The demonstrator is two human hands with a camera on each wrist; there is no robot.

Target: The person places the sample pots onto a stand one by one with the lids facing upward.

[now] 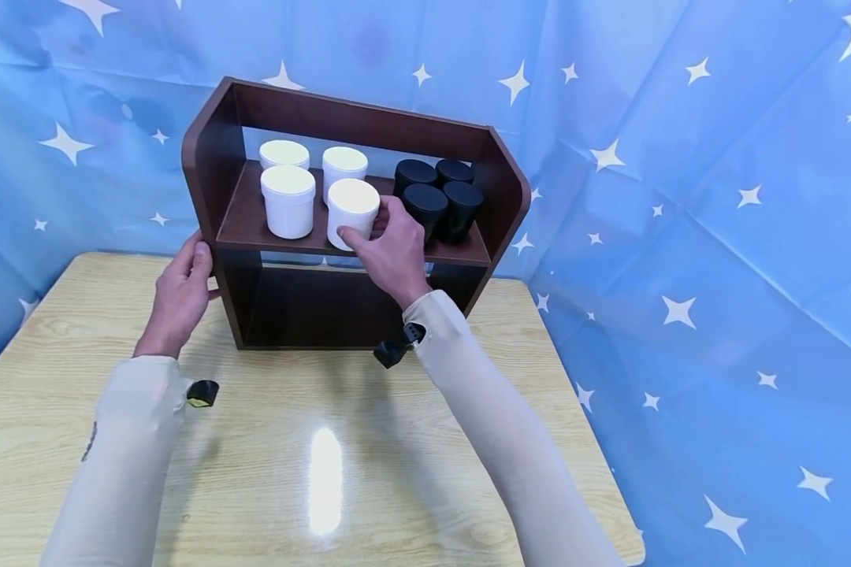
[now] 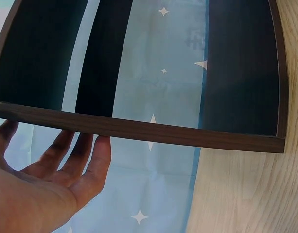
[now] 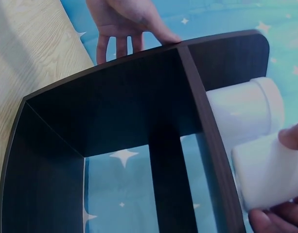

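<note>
A dark brown two-level shelf unit (image 1: 305,307) stands on the table. At the front of its upper board, my right hand (image 1: 400,252) grips a white lidded jar (image 1: 347,224) between thumb and fingers. I cannot tell whether the jar's base touches the board. Three other white jars (image 1: 288,209) stand to its left and behind it. Several black jars (image 1: 425,206) are grouped at the right end. My left hand (image 1: 177,287) presses on the unit's left side panel, thumb at the front edge, extended fingers (image 2: 97,167) touching the outer face.
The lower level (image 1: 305,295) of the unit shows no jars. Below it spreads the light wood-grain tabletop (image 1: 269,472), with a bright reflection in front. A blue cloth with white stars (image 1: 681,236) hangs behind and to the right. Small black devices (image 1: 392,352) sit at both wrists.
</note>
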